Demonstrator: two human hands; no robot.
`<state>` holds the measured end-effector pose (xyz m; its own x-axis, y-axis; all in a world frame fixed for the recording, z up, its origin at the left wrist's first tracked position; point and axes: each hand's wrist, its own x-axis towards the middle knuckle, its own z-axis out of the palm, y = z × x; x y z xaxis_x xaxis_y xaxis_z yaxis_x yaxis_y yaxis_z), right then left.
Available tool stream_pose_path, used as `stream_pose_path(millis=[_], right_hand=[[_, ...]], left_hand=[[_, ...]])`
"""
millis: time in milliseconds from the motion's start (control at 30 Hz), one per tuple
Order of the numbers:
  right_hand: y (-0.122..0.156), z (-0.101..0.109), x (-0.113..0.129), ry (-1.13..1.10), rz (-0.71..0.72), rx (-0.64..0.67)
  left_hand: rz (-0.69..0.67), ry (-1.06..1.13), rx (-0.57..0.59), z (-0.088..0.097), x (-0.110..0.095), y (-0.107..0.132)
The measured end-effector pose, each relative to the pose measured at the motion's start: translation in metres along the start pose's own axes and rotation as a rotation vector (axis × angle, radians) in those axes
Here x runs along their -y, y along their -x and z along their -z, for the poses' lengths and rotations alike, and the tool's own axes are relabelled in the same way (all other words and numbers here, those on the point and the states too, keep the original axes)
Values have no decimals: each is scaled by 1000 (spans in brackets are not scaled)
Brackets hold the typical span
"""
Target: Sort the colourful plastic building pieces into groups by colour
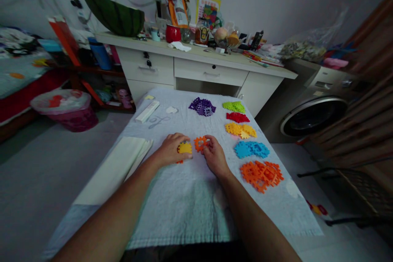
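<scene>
My left hand [172, 149] rests on the white cloth-covered table [184, 204], fingers curled over a yellow interlocking tile [185, 147] with a bit of orange showing beneath. My right hand [215, 156] pinches an orange interlocking tile [200, 143] right next to the yellow one; the two tiles touch or nearly touch. To the right lie sorted piles of tiles: orange [261, 174], blue [251, 149], yellow [241, 130], red [237, 117], green [233, 107] and purple [202, 106].
A folded white cloth [123, 163] lies at the table's left edge, a white box [147, 111] and scissors [158, 121] at the far left. Behind stand a cluttered white desk [196, 65], a washing machine [313, 110] and a pink bin [66, 108].
</scene>
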<state>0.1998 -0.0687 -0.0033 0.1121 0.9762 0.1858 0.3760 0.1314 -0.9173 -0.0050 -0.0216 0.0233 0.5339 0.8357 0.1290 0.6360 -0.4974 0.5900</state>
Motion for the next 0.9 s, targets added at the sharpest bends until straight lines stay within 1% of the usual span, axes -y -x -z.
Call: stream_pose_path(millis=[100, 200, 400, 500, 567, 633, 700, 767, 900], right_hand=[[-1, 0, 0, -11, -19, 3], [0, 2, 2, -9, -27, 6], [1, 4, 5, 19, -21, 8], [1, 7, 12, 103, -3, -16], [1, 16, 20, 179, 13, -22], [0, 31, 28, 263, 34, 3], [1, 54, 36, 336, 48, 59], [3, 83, 40, 366, 39, 107], [17, 146, 39, 415, -49, 102]], left_hand=[[6, -34, 119, 6, -1, 6], [20, -58, 171, 11, -1, 10], [14, -44, 159, 16, 2, 7], [-5, -47, 124, 12, -1, 5], [-13, -64, 84, 7, -4, 3], [-28, -79, 41, 2, -8, 2], [-48, -87, 9, -4, -12, 1], [-60, -87, -13, -8, -14, 1], [-60, -74, -28, -14, -17, 0]])
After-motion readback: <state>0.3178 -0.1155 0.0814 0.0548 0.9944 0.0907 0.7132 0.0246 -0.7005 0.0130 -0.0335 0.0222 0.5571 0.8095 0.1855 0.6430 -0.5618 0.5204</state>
